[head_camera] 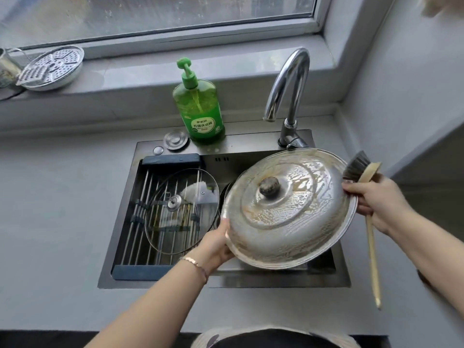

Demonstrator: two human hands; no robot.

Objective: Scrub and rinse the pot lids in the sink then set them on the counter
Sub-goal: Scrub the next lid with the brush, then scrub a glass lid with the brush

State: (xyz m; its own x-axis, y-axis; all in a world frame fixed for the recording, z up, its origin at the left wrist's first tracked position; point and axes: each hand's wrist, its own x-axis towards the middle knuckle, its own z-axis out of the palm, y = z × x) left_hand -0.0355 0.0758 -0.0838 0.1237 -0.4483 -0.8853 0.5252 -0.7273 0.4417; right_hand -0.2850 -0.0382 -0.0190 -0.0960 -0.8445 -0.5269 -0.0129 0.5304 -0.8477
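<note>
A large steel pot lid (288,209) with a dark knob and soapy, brownish streaks is held tilted over the right half of the sink (326,280). My left hand (216,244) grips its lower left rim. My right hand (376,202) grips a wooden-handled dish brush (369,217) and also touches the lid's right rim; the dark bristles point up past the rim. A glass lid (180,209) with a small metal knob lies on the roll-up drying rack (140,222) over the sink's left half. Part of a dark pot (224,194) shows under the steel lid.
A green dish-soap pump bottle (198,104) stands behind the sink, next to a round drain cover (175,139). The chrome faucet (288,89) arches at the back right. A perforated steamer plate (51,67) sits on the window sill. Grey counter (50,209) surrounds the sink.
</note>
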